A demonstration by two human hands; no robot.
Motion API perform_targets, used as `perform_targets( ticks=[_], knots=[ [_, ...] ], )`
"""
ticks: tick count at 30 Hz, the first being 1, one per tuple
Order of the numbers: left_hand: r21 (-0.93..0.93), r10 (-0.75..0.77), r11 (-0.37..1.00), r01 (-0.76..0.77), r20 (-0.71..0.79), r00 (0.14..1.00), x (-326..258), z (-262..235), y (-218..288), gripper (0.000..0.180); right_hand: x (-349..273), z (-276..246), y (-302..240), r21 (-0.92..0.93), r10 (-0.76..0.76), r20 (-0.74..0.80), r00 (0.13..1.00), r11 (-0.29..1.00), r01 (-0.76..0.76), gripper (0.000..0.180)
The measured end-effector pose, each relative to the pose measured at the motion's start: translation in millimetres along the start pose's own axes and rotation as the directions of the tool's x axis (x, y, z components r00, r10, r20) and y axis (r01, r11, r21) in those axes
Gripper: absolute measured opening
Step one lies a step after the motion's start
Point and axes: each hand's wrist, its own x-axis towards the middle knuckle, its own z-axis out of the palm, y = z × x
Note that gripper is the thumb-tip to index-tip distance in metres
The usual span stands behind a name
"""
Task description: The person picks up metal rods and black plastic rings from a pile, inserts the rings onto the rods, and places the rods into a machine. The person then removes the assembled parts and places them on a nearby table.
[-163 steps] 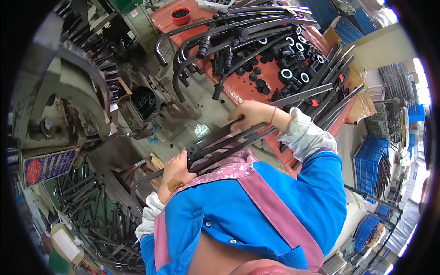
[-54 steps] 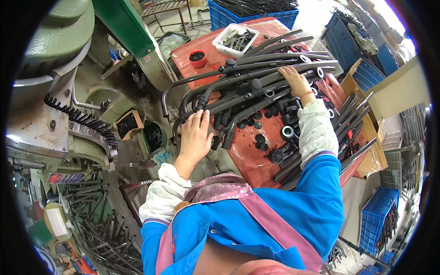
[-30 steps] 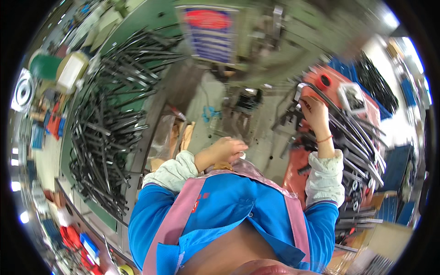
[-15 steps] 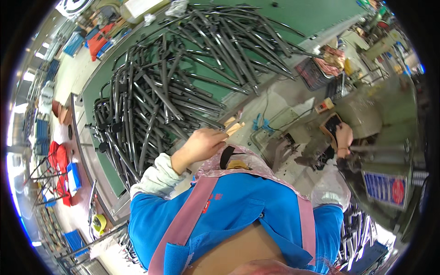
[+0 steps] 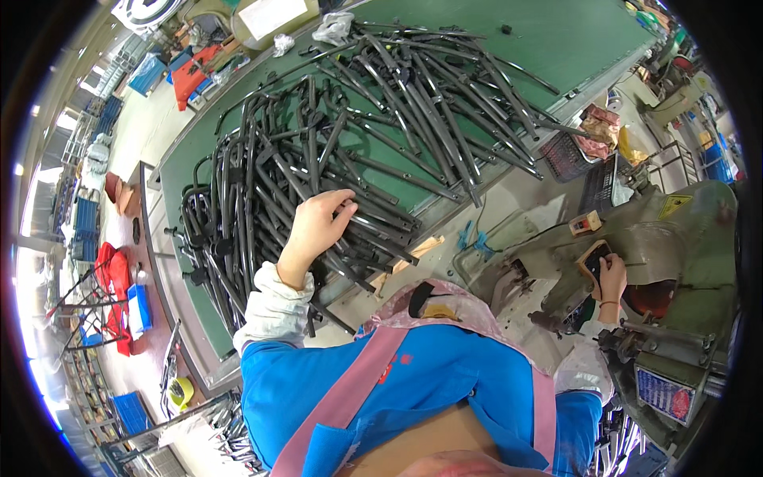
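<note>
Over the near part of a heap of black metal tubes (image 5: 373, 219), my left hand (image 5: 319, 226) reaches out with its fingers loosely bent and a gap beside the thumb. Nothing shows in it; whether the fingertips touch a tube I cannot tell. My right hand (image 5: 612, 277) is at a small tan-rimmed box (image 5: 590, 260) with a dark inside, on the machine at the right. Its fingers are pinched together at the box, and what they hold, if anything, is hidden.
The tubes lie tangled on a green-topped table (image 5: 548, 40). A grey-green machine (image 5: 699, 238) stands close on my right. A dark plastic basket (image 5: 566, 155) with wrapped pieces is beyond it. Light wooden strips (image 5: 409, 258) and blue ties (image 5: 474, 238) lie between.
My left hand has moved forward and left, from near the wooden strips to over the tubes. My right hand stays at the small box. The view has shifted a little.
</note>
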Motion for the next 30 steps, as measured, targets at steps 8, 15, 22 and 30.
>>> perform_targets(
  ticks=[8,15,22,30],
  knots=[
    [0.239,-0.053,0.971,0.017,0.145,0.988,102.6,7.6,-21.6,0.027,0.1,6.5,6.7,-0.002,-0.036,-0.022,0.999,0.999,0.036,0.016],
    [0.364,-0.130,0.928,0.081,0.111,0.985,250.3,32.9,-125.6,0.028,-12.3,7.4,20.3,0.270,0.003,-0.153,0.988,0.962,0.038,0.022],
    [0.319,-0.315,0.873,0.369,-0.209,0.926,396.5,104.1,-265.8,0.046,-71.0,-20.4,21.6,0.669,0.470,-0.078,0.879,0.679,-0.303,0.021],
    [0.465,-0.327,0.768,0.441,-0.307,0.894,471.0,132.1,-323.8,0.068,-133.4,-14.4,37.1,0.752,0.668,0.021,0.744,0.480,-0.452,0.021]
  ],
)
